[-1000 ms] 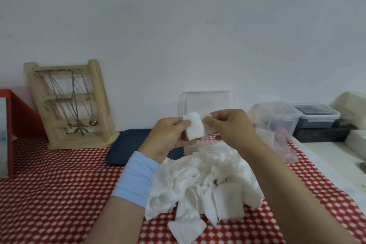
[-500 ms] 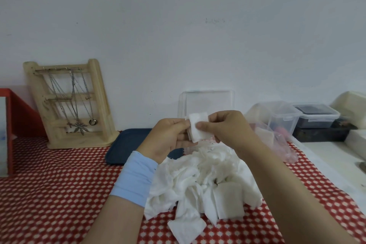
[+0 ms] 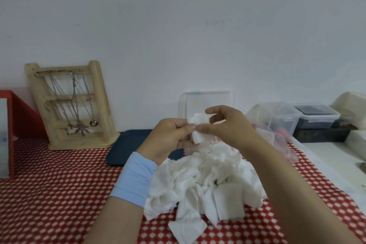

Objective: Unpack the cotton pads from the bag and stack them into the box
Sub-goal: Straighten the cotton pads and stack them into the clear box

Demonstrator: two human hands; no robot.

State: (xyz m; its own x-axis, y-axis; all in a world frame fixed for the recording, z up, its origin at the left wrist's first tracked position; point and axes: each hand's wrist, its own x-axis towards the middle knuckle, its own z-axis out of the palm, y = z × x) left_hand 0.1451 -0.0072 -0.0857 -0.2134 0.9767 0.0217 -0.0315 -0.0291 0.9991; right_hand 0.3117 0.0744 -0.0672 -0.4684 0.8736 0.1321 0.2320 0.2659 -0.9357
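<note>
My left hand (image 3: 172, 136) pinched a cotton pad (image 3: 198, 125) above the loose pile (image 3: 208, 180), partly hiding the clear box (image 3: 208, 101) behind, blue tray (image 3: 126, 146) alongside; my right hand (image 3: 227, 125) had since loosened, thumb seemingly just touching

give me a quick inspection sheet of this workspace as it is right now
surface: table under a red and white checked cloth
job's things: pile of cotton pads loose in front of the person; single pad held up; clear box behind the hands, partly hidden; plastic bag to the right
clutter: blue tray; wooden stand hung with necklaces; lidded containers; red box
grippers: left hand pinches the single pad; right hand has its thumb on it, grip unclear
cables: nothing seen
surroundings: plain white wall
</note>
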